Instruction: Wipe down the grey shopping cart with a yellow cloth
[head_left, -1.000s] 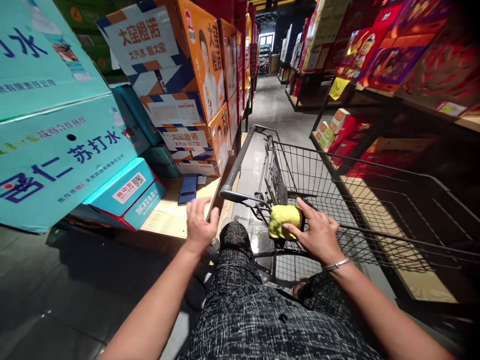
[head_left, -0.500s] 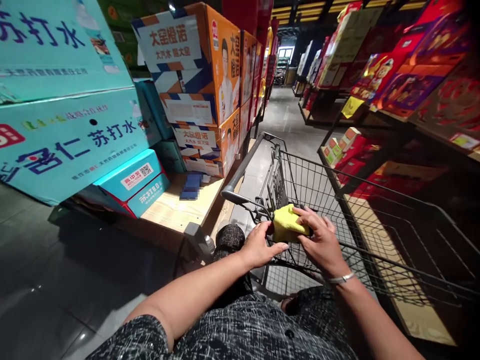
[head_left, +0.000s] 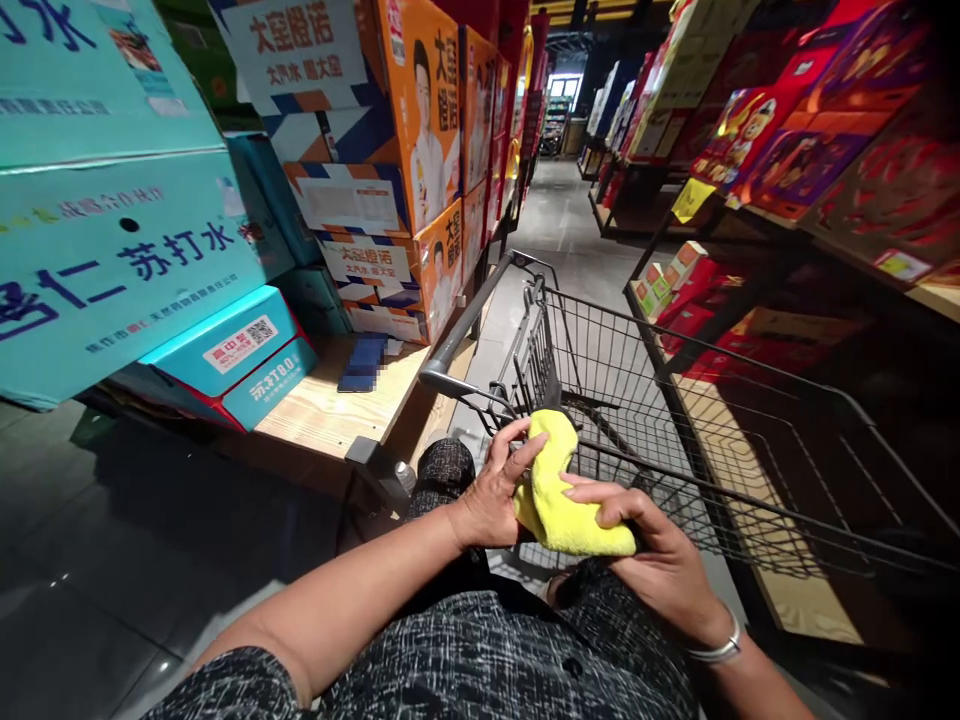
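A yellow cloth (head_left: pixel 559 490), soft and bunched, is held between my two hands in front of my lap. My left hand (head_left: pixel 499 490) grips its left side, fingers curled over the upper fold. On the lower right end, my right hand (head_left: pixel 645 545) is closed with thumb and fingers; a silver bracelet circles that wrist. Just beyond the cloth stands a grey wire shopping cart (head_left: pixel 592 380), its near side rail close behind my hands. The parts of the cloth under my fingers are hidden.
A low wooden shelf (head_left: pixel 315 408) on the left carries turquoise cartons (head_left: pixel 142 270), orange drink cartons (head_left: pixel 420 130) and a dark blue flat item (head_left: pixel 365 362). Shelves with red gift boxes (head_left: pixel 795 160) line the right. A tiled aisle (head_left: pixel 559 200) runs ahead between them.
The cloth has come off the cart's side rail and nearer to my body, and hangs longer. My left hand has closed on it. The view has shifted slightly.
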